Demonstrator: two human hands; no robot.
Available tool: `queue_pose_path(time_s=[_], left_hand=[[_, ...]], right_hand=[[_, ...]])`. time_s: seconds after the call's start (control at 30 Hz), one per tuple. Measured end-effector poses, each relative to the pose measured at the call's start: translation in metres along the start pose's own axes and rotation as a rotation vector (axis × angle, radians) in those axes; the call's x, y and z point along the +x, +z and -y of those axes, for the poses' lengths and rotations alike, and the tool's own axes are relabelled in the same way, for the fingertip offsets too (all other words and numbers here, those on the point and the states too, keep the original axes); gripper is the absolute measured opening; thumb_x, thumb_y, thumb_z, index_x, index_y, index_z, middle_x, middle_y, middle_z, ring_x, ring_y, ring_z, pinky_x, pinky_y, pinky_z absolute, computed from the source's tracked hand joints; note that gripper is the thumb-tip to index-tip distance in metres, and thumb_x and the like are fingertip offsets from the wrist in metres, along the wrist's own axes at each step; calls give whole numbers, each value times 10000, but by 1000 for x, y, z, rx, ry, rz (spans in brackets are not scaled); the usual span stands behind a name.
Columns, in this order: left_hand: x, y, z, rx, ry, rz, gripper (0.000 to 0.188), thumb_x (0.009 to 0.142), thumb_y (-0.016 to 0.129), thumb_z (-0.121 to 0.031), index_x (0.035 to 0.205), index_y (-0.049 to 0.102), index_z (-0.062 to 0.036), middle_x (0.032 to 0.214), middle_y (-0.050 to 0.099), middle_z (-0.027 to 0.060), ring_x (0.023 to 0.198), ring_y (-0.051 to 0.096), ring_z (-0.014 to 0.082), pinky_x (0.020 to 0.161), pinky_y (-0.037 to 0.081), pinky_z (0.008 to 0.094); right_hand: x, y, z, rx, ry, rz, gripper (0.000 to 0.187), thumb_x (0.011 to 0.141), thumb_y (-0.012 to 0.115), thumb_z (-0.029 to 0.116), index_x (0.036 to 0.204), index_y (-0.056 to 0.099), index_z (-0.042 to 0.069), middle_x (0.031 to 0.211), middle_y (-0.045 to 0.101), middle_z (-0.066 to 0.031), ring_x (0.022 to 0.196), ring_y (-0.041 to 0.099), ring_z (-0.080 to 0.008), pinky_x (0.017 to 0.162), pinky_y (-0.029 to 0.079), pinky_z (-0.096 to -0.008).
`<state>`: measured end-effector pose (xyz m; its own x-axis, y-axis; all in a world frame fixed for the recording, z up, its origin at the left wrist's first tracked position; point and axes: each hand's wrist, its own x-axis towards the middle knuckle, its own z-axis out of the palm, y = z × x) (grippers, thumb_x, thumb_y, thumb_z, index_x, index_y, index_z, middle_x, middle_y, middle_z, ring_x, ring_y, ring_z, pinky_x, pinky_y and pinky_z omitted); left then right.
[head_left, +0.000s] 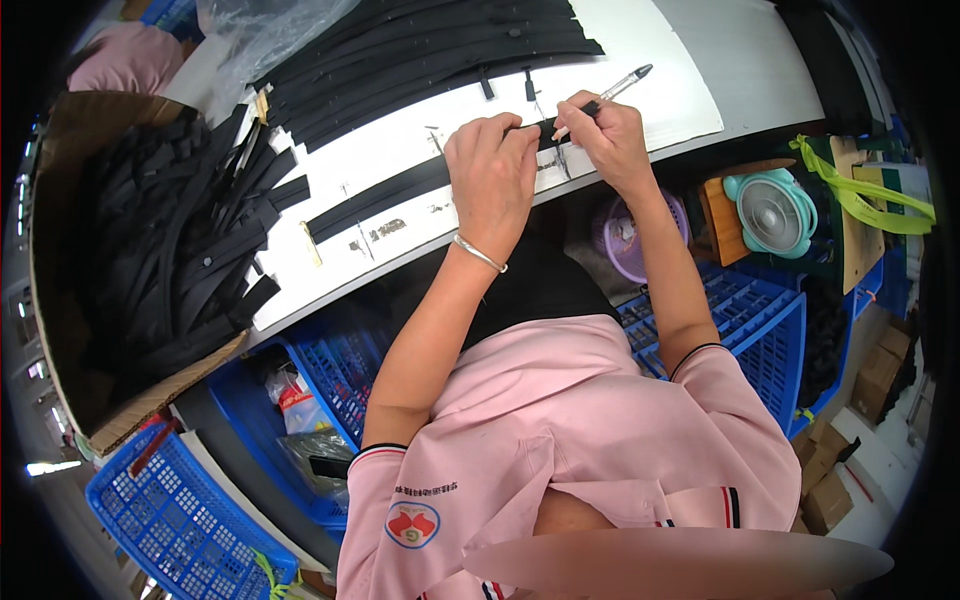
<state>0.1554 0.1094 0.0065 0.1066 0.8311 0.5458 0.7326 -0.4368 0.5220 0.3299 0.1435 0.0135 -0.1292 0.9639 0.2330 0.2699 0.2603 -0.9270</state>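
My left hand (491, 180) is closed, with thumb and fingertips pinching a flat black fabric strip (385, 196) near its right end. The strip lies along the front of a white board (665, 105) marked with dark lines. My right hand (608, 142) grips a pen (625, 82) with a clear barrel and a black end pointing up to the right. The pen's lower end is close to the strip, just right of my left fingertips; whether it touches cannot be made out. Behind my hands, many black strips (420, 65) lie side by side on the board.
A cardboard box (75, 118) heaped with loose black strips (170, 240) stands at the left. Clear plastic film (245, 40) lies at the far left. Below the table edge are blue crates (765, 340), a purple basket (640, 235) and a turquoise fan (770, 213). Another blue basket (185, 520) sits lower left.
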Motion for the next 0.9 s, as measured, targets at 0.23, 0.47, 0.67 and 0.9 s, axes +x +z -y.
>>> queue_pose_path(time_s=[0.23,0.47,0.67,0.9], left_hand=[[-1,0,2,-28,4,-30,123,838,760,-86,960,776,-92,1035,699,18,1020,611,242,915,420,377],[-8,-23,6,-74,15,-106,291,854,749,-96,1141,731,-54,1197,673,115,1178,588,332,1072,411,486],[-70,-116,40,152,-206,-147,421,870,598,43,1249,714,-97,1303,647,132,1345,511,366,1197,285,530],[-133,-220,120,719,-323,-112,523,879,575,44,1386,611,-80,1500,511,161,1492,336,411,1226,196,592]], right_hand=[[0,2,1,-26,-22,1,252,973,657,130,797,700,-44,714,687,-26,606,574,-60,551,442,-249],[-2,-1,-10,142,100,-22,167,983,611,97,875,705,11,777,704,-40,672,630,-80,612,489,-237],[-4,2,-6,104,54,-142,184,1045,619,157,1097,725,17,718,599,16,576,411,-11,517,303,-191],[3,9,-7,-116,-54,-44,205,983,705,154,1165,714,61,811,623,26,676,486,-26,596,407,-204]])
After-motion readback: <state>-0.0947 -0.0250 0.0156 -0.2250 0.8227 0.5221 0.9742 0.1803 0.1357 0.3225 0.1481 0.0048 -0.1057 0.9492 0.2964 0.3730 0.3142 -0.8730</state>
